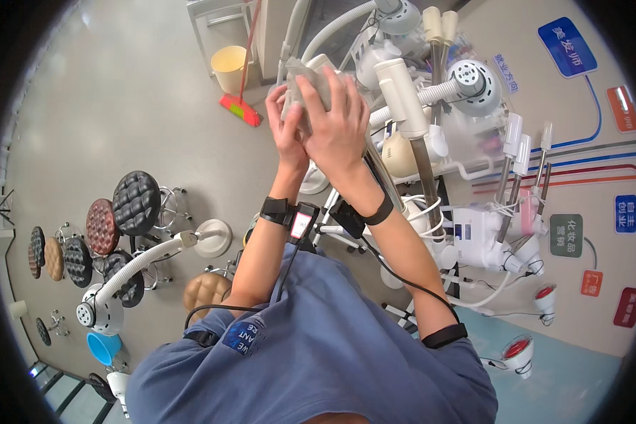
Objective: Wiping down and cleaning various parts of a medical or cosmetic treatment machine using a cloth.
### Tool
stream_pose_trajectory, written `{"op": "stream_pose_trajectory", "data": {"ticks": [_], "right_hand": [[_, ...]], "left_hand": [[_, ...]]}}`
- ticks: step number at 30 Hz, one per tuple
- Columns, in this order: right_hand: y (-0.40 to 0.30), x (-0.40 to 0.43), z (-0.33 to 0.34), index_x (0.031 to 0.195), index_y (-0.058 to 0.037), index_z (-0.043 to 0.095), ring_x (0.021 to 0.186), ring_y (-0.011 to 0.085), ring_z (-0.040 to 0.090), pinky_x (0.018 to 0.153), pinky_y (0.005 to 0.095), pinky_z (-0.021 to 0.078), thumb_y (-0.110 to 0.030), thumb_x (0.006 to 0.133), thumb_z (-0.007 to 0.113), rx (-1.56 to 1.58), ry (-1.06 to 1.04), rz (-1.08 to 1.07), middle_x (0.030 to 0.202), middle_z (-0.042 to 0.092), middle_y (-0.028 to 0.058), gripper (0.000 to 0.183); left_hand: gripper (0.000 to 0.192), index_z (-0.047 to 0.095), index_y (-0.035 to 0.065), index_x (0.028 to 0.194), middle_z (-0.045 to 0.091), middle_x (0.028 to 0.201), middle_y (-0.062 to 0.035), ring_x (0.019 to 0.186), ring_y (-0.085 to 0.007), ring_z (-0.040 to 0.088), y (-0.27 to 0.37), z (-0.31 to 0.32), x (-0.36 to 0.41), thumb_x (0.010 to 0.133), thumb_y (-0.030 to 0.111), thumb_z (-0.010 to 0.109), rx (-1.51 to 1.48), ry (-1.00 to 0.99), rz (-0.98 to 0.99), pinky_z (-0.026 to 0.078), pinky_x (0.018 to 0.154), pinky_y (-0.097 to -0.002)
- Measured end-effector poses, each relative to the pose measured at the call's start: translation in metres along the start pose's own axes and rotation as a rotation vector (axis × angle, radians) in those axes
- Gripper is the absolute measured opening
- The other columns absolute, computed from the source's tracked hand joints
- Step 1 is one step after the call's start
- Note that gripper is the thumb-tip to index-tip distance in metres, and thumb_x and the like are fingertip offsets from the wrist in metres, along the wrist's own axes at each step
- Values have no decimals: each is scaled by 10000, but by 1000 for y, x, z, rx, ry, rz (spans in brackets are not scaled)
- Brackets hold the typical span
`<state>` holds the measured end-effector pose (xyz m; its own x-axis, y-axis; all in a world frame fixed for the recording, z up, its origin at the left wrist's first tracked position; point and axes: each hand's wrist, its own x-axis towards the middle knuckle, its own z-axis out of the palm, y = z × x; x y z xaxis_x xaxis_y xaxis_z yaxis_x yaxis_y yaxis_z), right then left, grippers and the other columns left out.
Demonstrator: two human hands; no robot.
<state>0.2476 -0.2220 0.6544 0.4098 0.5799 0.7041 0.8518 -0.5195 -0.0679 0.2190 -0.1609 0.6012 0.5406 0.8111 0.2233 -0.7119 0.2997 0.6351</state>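
A folded grey cloth (318, 87) is bunched between my two hands, up in front of me. My right hand (339, 119) lies over its near side with the fingers spread across it. From the left, my left hand (287, 127) grips the cloth's edge, its thumb pressed against the fabric. The wrists nearly touch each other. Just beyond the cloth rises a white flexible lamp arm (334, 26). Whether the cloth wraps or touches part of the equipment behind it is hidden by my hands.
White steamer-type machines with upright arms (403, 98) and a gooseneck lamp head (471, 87) crowd the right. Another gooseneck lamp (138, 270) stands at the left beside round tufted stools (137, 203). Farther off are a red broom (240, 109) and a yellow bucket (229, 69).
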Motion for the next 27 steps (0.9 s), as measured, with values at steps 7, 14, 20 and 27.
{"op": "stream_pose_trajectory", "data": {"ticks": [7, 14, 20, 27], "right_hand": [[15, 2, -31, 1338, -224, 416, 1276, 411, 308, 1028, 502, 282, -265, 614, 746, 235, -256, -46, 1403, 309, 164, 797], [51, -26, -18, 1384, -108, 363, 1150, 398, 465, 952, 437, 400, -323, 853, 551, 528, -149, 67, 1296, 424, 219, 603], [51, -27, -7, 1365, -101, 392, 1118, 405, 481, 931, 438, 415, -271, 881, 501, 505, -89, 56, 1260, 443, 224, 524], [56, -28, -11, 1371, -87, 383, 1123, 420, 471, 945, 450, 400, -197, 880, 464, 547, -99, 60, 1248, 445, 243, 510]], "left_hand": [[299, 429, 64, 1168, 558, 1104, -126, 947, -207, 586, 0, -10, -7, 893, 136, 524, -166, 140, -377, 518, 774, -337], [350, 401, 66, 1243, 541, 1151, -128, 1017, -243, 589, -28, -10, 11, 954, 261, 439, -267, 96, -446, 521, 849, -386], [472, 525, 22, 1169, 595, 1082, -118, 965, -213, 596, -11, -1, 43, 958, 415, 368, -180, 76, -367, 499, 823, -347], [587, 443, 48, 1281, 552, 1172, -122, 1021, -238, 567, -14, 15, 16, 959, 501, 255, -186, -23, -460, 461, 890, -347]]}}
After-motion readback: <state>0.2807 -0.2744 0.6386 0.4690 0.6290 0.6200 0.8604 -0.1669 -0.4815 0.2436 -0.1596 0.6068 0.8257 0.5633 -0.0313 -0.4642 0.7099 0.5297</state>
